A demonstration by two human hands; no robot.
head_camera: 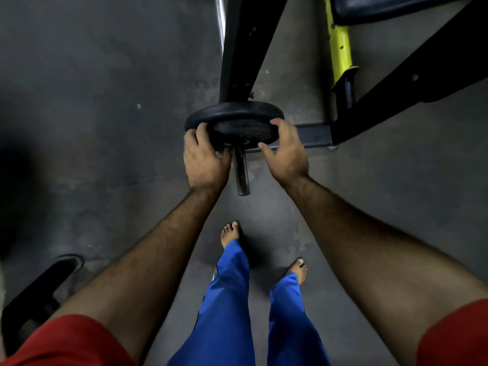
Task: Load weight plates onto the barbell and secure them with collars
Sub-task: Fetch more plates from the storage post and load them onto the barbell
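A black round weight plate (232,120) sits on the barbell sleeve (241,173), whose dark metal end sticks out toward me below the plate. My left hand (204,159) grips the plate's left rim, fingers curled over the edge. On the right rim rests my right hand (286,149), fingers over the top and thumb along the lower edge. The chrome bar shaft (220,25) runs away at the top, partly hidden behind the rack. No collar is in view.
A black rack upright (245,46) stands just behind the plate, with a yellow post (340,46) and a black slanted frame (412,67) to the right. My bare feet (231,233) stand on the grey floor. A black object (37,294) lies at lower left.
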